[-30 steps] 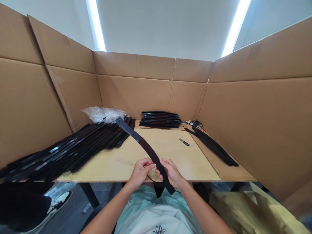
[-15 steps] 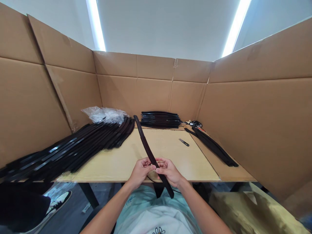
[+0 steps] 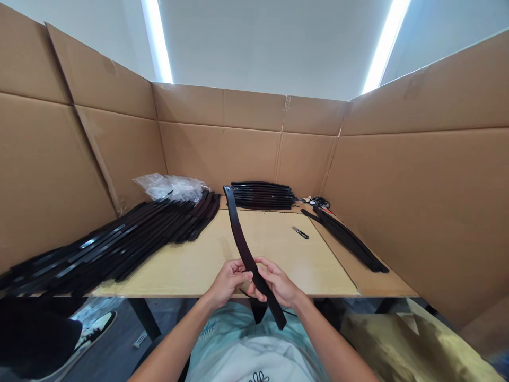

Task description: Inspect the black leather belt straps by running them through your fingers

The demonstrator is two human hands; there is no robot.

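My hands hold a long, curved, dark brown strap (image 3: 239,241), probably leather, just above the table's front edge. Its upper end rises toward the back of the table, and its lower end hangs below the edge. My left hand (image 3: 229,283) grips it from the left side, and my right hand (image 3: 277,283) wraps around it just beside that, with the fingers of both hands close together. A small pair of thread snips (image 3: 300,232) lies on the pale wooden tabletop (image 3: 302,265), to the right of the strap.
A long pile of dark straps (image 3: 119,249) spreads left, near a clear plastic bag (image 3: 169,187). Another stack (image 3: 262,196) sits at the back, and more straps (image 3: 350,239) lie right. Cardboard walls (image 3: 222,148) surround the table. A shoe (image 3: 95,329) shows at lower left.
The strap's upper end has swung from leaning far left to nearly upright, and the strap has twisted to show more of its flat face. My hands stay close together at the table's front edge.
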